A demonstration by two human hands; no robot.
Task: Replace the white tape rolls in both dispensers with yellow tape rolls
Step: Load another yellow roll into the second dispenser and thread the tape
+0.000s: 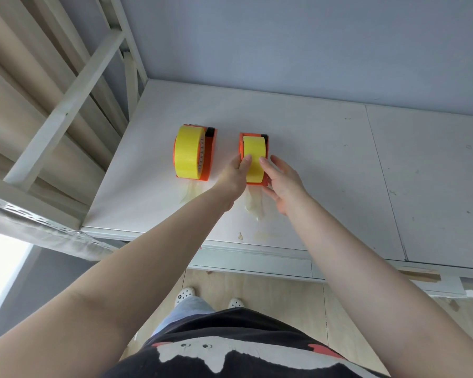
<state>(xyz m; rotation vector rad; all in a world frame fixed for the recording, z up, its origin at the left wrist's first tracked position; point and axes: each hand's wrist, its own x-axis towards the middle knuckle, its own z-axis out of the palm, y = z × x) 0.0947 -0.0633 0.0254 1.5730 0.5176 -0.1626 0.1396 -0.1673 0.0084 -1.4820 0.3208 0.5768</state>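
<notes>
Left dispenser [209, 156]: holds a yellow roll [187, 151], untouched; looks done.
Right dispenser [241, 145]: carries a yellow roll [253, 159], both on the table [325, 165].
Left hand [236, 170]: fingers closed against that roll's left side.
Right hand [283, 181]: fingers spread, fingertip touching the roll's right edge, not clamped.
White rolls: none in view.
Progress: apparently near the end; seating or tape threading may remain.
</notes>
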